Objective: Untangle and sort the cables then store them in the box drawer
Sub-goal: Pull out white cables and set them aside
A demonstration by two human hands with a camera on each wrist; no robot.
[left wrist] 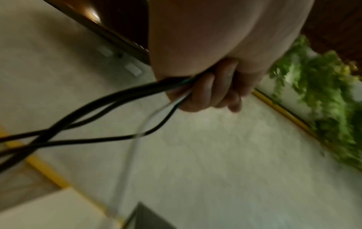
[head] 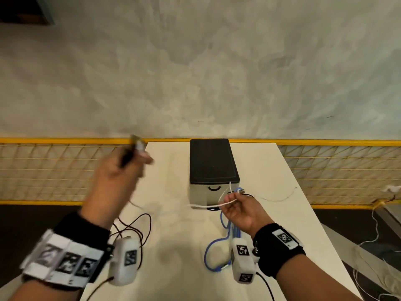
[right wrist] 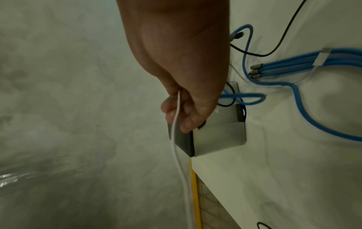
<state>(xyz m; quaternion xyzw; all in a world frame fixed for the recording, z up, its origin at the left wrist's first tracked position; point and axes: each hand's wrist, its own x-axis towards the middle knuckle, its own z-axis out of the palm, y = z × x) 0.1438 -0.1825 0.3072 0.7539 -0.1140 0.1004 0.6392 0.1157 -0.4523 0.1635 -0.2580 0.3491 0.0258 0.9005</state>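
Observation:
My left hand (head: 134,161) is raised over the table's left side, blurred by motion. Its fingers (left wrist: 211,93) curl round a bunch of black cables (left wrist: 117,99) and one white cable (left wrist: 137,139); the black loops (head: 134,227) hang down to the table. My right hand (head: 233,197) pinches a thin white cable (head: 208,206) just in front of the box (head: 213,164), which has a black top and a pale drawer front (head: 213,192) that looks closed. The white cable (right wrist: 176,124) runs from my right fingers (right wrist: 182,117) past the box (right wrist: 221,136). A blue cable bundle (head: 217,246) lies under my right wrist.
The white table (head: 173,246) is narrow, with a yellow mesh fence (head: 54,170) behind it and a grey floor beyond. A thin loose wire (head: 280,198) lies on the table's right part. White cords (head: 373,231) trail on the floor at right.

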